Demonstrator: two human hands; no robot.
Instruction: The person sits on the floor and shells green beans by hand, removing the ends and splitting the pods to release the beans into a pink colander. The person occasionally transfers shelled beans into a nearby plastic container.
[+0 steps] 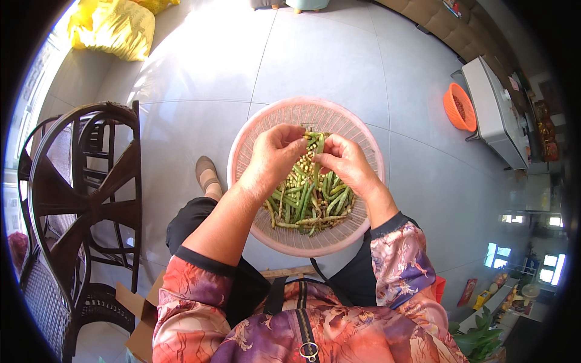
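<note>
A round pink plastic basket (306, 252) stands in front of me, holding green and yellowish bean pods (302, 204) and loose shelled beans (305, 163). Above its far half, my right hand (347, 159) pinches a flat green bean pod (320, 145) between thumb and fingers. My left hand (279, 152) is just left of it, thumb and fingertips close together near the pod's upper end. Whether the left fingers grip a piece of pod cannot be made out.
Dark rattan chairs (93, 204) stand at the left, with an open cardboard box (143, 313) beside them. An orange basket (454, 122) is at the right by a white table (492, 113). Yellow bags (113, 29) lie at the upper left. My shoe (206, 168) is left of the pink basket.
</note>
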